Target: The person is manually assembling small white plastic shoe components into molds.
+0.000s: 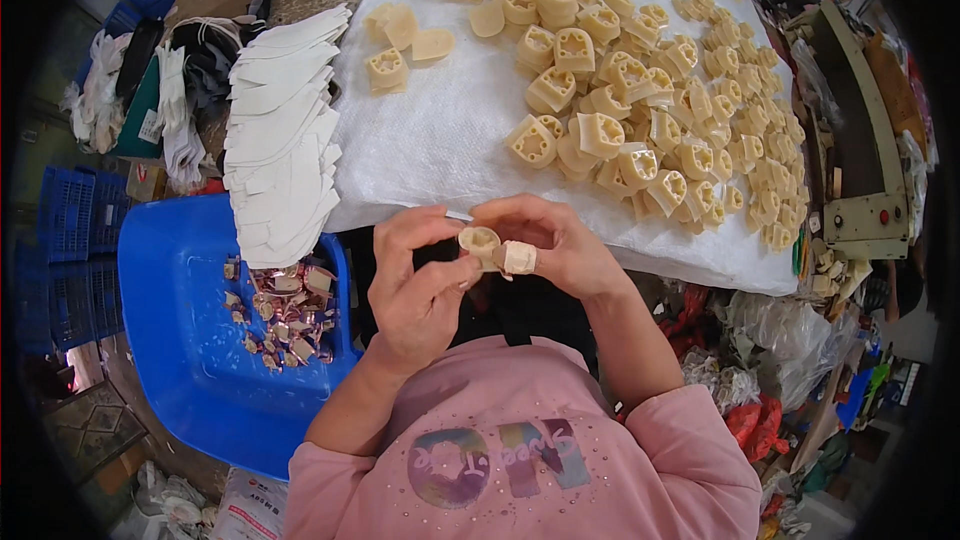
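Note:
My left hand (415, 285) pinches a small cream moulded piece (480, 240) between thumb and fingers, just in front of the table edge. The piece is rounded, with a hollow facing up. My right hand (565, 245) grips the same piece from the other side, its fingers curled over the far edge. A pale wrapping (519, 258) covers the tip of my right thumb. Beyond my hands, a large heap of similar cream pieces (640, 90) with hollows spreads over the white cloth (400, 155). A few more cream pieces (386, 70) lie apart to the left.
Overlapping white flat cut pieces (285, 130) line the table's left side. Below them stands a blue plastic basin (170, 340) holding shiny pinkish-cream scraps (290, 310). Blue crates (70, 215) are at far left. A greenish metal machine (865, 160) and plastic bags (790, 340) are at right.

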